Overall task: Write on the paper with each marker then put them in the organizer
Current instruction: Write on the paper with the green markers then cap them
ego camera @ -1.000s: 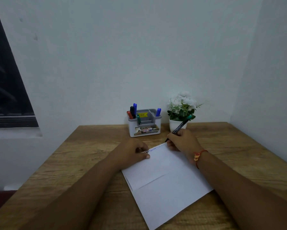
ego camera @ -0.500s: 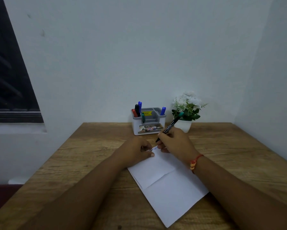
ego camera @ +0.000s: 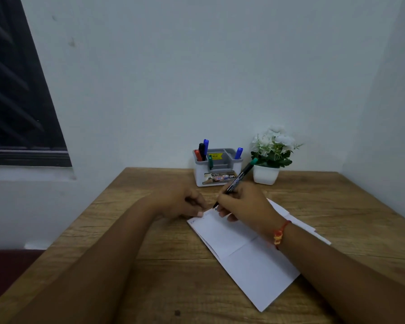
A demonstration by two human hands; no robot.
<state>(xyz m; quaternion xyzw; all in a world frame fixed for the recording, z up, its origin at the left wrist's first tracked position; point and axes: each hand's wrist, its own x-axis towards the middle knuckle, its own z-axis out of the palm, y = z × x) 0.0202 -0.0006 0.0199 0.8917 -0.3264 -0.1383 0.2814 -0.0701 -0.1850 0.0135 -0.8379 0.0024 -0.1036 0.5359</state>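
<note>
Head view: right hand (ego camera: 241,204) holds marker (ego camera: 237,180) tip on paper (ego camera: 250,256).

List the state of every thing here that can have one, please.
White folded paper sheet: flat on the wooden table.
Green-ended black marker: tilted, tip at the paper's far edge.
Right hand: grips this marker.
Left hand: rests on the paper's corner.
Grey-and-white plastic organizer: upright, holds five markers.
White-flowered potted plant: upright, beside the organizer.
</note>
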